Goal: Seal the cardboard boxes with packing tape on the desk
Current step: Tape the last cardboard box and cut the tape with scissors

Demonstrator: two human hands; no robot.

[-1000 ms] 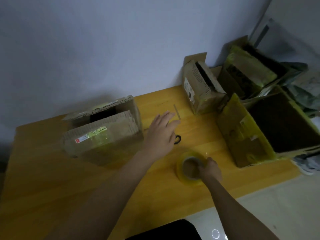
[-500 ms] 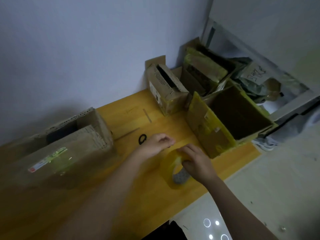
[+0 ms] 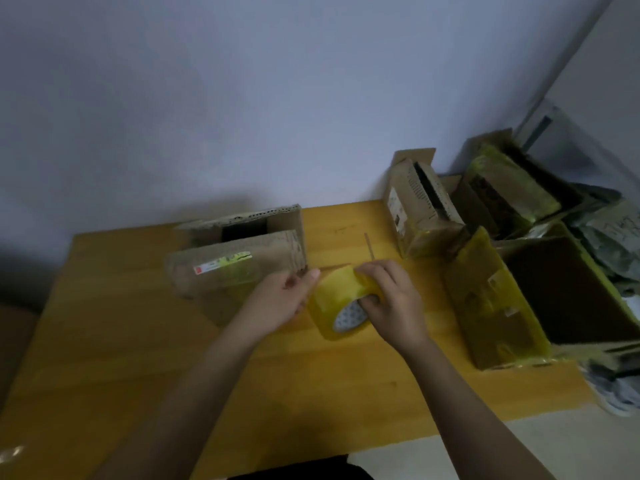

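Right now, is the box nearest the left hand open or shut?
Open: the box shows a dark gap between its top flaps; no tape closes it.

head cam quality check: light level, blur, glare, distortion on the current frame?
Head view: dim and grainy overall, a soft shadow on the wall behind the left box; edges of the left hand and right hand slightly soft; tape roll readable, with no strong glare; wide-angle bending shows along the desk edge.

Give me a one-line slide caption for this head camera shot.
Both hands hold a yellow tape roll above the desk, open boxes around.
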